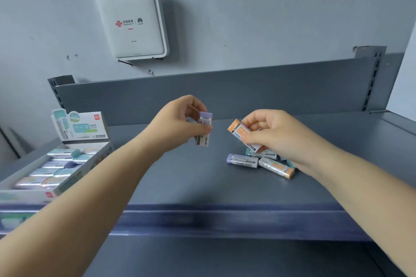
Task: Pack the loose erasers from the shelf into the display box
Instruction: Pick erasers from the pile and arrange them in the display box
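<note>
Purple-capped eraser (pixel 203 129) pinched in left hand (pixel 180 123), orange eraser (pixel 244 134) pinched in right hand (pixel 273 135); light, stiff, likely sleeve-slick, grip mid-body; display box (pixel 13 183) at 9 o'clock.

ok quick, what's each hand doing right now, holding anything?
Left hand: closed, pinching a purple eraser above the shelf.
Right hand: closed, holding an orange eraser.
</note>
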A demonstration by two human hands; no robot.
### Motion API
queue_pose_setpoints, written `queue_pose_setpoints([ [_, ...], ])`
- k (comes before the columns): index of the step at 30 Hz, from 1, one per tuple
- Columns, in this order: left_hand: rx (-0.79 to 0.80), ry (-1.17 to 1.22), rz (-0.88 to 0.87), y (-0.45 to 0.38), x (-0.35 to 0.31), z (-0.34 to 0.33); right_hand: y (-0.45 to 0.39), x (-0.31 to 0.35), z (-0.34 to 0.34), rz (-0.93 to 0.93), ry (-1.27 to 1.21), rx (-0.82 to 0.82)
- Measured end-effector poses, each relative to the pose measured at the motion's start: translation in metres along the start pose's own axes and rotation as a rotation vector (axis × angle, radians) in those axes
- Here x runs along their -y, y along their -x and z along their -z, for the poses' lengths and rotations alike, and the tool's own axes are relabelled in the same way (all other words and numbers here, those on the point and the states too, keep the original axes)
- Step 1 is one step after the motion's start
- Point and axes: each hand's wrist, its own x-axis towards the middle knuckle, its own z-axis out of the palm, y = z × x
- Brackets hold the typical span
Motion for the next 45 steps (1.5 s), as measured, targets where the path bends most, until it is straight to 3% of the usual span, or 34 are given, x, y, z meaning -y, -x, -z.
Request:
queue_pose_setpoints([
  [9, -0.056, 0.043, 0.085, 0.064, 0.024, 0.048, 0.025, 0.022, -0.062, 0.026, -0.068, 0.109],
  [21, -0.13, 0.068, 0.049, 0.085, 0.065, 0.123, 0.009, 0.063, -0.135, 0.107, -0.046, 0.166],
  [35, 0.016, 0.068, 0.076, 0.034, 0.15, 0.195, -0.066, 0.09, -0.233, 0.08, -0.086, 0.103],
  [45, 0.157, -0.058, -0.111, 0.028, 0.19, 0.201, -0.089, 0.095, -0.259, 0.082, -0.117, -0.035],
])
